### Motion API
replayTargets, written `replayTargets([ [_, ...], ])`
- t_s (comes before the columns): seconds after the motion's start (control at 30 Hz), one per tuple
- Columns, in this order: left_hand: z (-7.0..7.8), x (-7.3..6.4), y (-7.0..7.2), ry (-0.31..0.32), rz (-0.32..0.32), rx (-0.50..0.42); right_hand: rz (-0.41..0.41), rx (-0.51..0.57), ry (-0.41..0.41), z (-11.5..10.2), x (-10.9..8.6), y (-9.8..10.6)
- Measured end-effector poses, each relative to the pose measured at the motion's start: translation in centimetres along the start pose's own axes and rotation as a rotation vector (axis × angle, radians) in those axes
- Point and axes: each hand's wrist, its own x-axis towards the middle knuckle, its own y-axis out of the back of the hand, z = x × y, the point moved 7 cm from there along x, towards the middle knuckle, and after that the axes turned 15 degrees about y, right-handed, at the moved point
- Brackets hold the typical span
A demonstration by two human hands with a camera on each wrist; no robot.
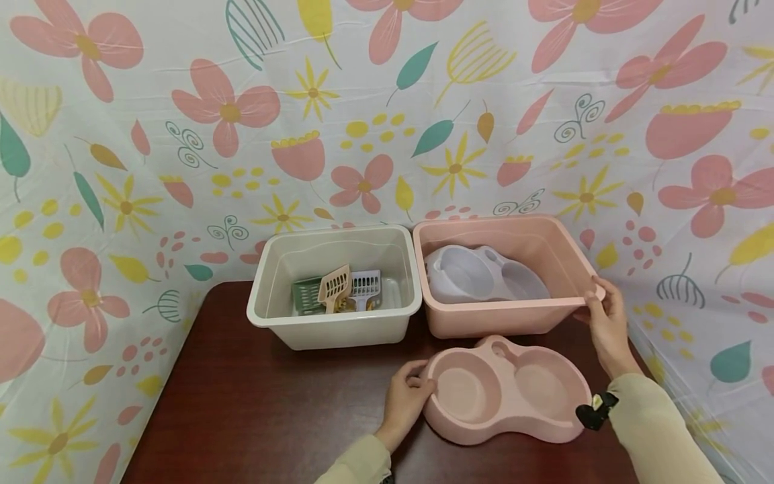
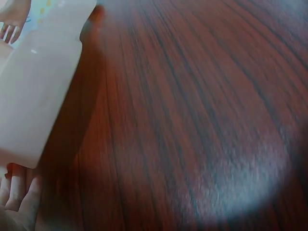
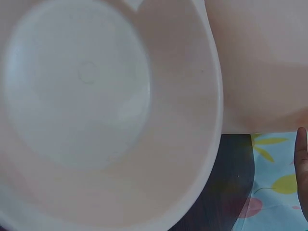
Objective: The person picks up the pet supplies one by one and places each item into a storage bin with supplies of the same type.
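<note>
A pink double pet bowl [image 1: 512,396] is at the front right of the table in the head view. My left hand [image 1: 406,403] grips its left end, with the thumb at the rim. In the left wrist view the bowl's side [image 2: 43,91] appears above the fingers of that hand [image 2: 19,202]. My right hand [image 1: 609,329] holds the front right corner of a pink bin [image 1: 484,321] behind the bowl. Inside that bin lies a pale lavender double bowl [image 1: 494,275]. The pink bowl's rim [image 3: 217,96] fills much of the right wrist view.
Left of the pink bin stands an off-white bin [image 1: 341,331]. It contains a green scoop [image 1: 307,297], a beige scoop [image 1: 334,288] and a lavender scoop [image 1: 365,289]. Beneath everything is a dark red wooden table [image 1: 260,417], with flower-patterned cloth [image 1: 363,94] behind.
</note>
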Motion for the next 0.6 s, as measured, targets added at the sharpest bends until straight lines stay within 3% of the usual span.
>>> replayTargets([
  [0.4, 1.3, -0.7, 2.1, -0.049, 0.016, 0.011, 0.007, -0.019, 0.0, 0.0, 0.1, 0.1],
  [0.6, 1.2, -1.2, 3.6, -0.033, 0.032, -0.02, 0.001, -0.038, -0.003, 0.0, 0.1, 0.0],
])
